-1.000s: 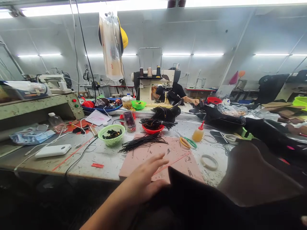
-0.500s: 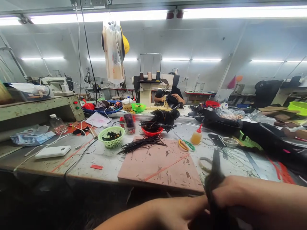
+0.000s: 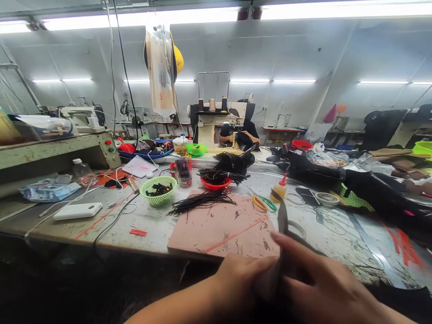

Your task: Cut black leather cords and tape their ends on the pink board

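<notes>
At the near edge of the table, low in the head view, my two hands meet at a black piece of material (image 3: 282, 220) with a narrow, pointed end sticking up. My left hand (image 3: 239, 276) comes in from the lower left, its thumb side pressed against the piece, other fingers hidden. On the other side, my right hand (image 3: 320, 279) has one finger stretched along the strip and the rest bent round it. The lower part of the piece is dark and blurred. Just beyond lies a pink board (image 3: 219, 225) bearing a bundle of thin black strips (image 3: 202, 201).
Yellow-green scissors (image 3: 265, 203), a glue bottle (image 3: 279, 191) and a tape roll (image 3: 297, 229) lie past my hands. A green basket (image 3: 158, 191) and a red bowl (image 3: 216, 182) hold black pieces. Black material (image 3: 381, 198) is heaped at right. A person (image 3: 248, 132) sits at a sewing machine opposite.
Both hands and the black piece have shifted left. A finger of my right hand now stretches upward along the strip, where the hand was more closed before. The view has moved slightly.
</notes>
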Demonstrator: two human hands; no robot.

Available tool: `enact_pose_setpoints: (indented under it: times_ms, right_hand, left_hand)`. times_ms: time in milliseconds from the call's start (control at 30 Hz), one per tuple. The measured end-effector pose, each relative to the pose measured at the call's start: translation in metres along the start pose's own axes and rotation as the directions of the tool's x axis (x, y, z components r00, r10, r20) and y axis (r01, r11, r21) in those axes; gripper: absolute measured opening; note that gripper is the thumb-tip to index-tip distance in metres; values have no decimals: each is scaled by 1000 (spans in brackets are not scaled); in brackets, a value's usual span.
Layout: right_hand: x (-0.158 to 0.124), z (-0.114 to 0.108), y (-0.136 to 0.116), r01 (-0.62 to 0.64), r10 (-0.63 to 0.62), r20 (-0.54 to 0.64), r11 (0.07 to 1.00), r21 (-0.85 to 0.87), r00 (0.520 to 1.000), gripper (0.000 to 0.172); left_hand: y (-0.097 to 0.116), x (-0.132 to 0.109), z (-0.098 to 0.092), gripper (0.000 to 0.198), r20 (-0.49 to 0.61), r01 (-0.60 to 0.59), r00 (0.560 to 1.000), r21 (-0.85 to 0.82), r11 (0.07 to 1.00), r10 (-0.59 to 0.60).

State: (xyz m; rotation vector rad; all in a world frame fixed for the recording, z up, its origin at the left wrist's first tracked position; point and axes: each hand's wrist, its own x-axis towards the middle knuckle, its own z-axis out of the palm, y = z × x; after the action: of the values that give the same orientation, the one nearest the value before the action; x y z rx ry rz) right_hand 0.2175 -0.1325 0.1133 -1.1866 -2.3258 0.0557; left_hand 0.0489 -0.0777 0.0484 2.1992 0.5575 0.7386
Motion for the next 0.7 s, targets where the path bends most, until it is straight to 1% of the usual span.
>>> enact_pose_setpoints:
  times_ms: [67, 100, 133, 200, 233, 267, 300, 333, 400, 467, 500, 567, 633, 667, 700]
  right_hand:
    - [-1, 15, 1, 186, -186, 12, 978, -94, 982, 22]
    - [0, 21, 0, 243, -243, 17, 960, -139, 970, 21]
    - [2, 25, -1, 251, -252, 15, 954, -164, 968, 19]
    - [7, 29, -4, 176, -180, -2, 964, -198, 984, 15]
    - [11, 29, -5, 135, -139, -4, 968, -210, 990, 14]
    - [16, 28, -7, 100, -102, 3, 971, -218, 995, 12]
    - [21, 27, -7, 74, -72, 18, 973, -218, 997, 11]
    - [26, 27, -8, 56, -49, 40, 977, -207, 998, 11]
    - [36, 26, -8, 30, -17, 83, 987, -161, 996, 12]
    - [42, 29, -7, 9, 0, 94, 995, -95, 996, 14]
    - [43, 31, -6, 7, -3, 72, 998, -57, 997, 14]
    - [44, 37, -5, 24, -24, -47, 1000, 3, 999, 15]
    - [43, 44, -5, 66, -60, -217, 998, 23, 974, 15]
    - [42, 46, -5, 87, -77, -286, 996, 20, 955, 14]
    - [42, 48, -6, 109, -96, -328, 994, 22, 940, 14]
  left_hand:
    - [-14, -8, -1, 40, 7, 1, 1000, 34, 999, -1]
    - [-19, -12, -3, 41, 10, 18, 1000, 29, 999, -18]
    - [-21, -17, -6, 44, 11, 24, 1000, 7, 1000, -25]
    - [-21, -26, -14, 56, -7, 12, 1000, -95, 995, -12]
    - [-19, -29, -18, 61, -49, -1, 999, -171, 985, -7]
    - [-15, -32, -23, 58, -103, 4, 994, -243, 970, -30]
    - [-11, -34, -27, 51, -163, 24, 984, -304, 952, -77]
    - [-7, -34, -32, 45, -200, 48, 972, -350, 936, -125]
    - [0, -32, -38, 38, -219, 101, 955, -400, 911, -202]
    - [4, -29, -42, 35, -221, 124, 947, -422, 898, -235]
    - [4, -28, -43, 34, -244, 128, 936, -432, 893, -252]
    - [3, -27, -43, 30, -310, 130, 904, -459, 879, -296]
    - [0, -28, -42, 27, -359, 133, 871, -485, 864, -336]
    - [-1, -28, -42, 27, -371, 134, 860, -497, 858, -350]
    - [-2, -28, -42, 26, -375, 136, 854, -508, 851, -361]
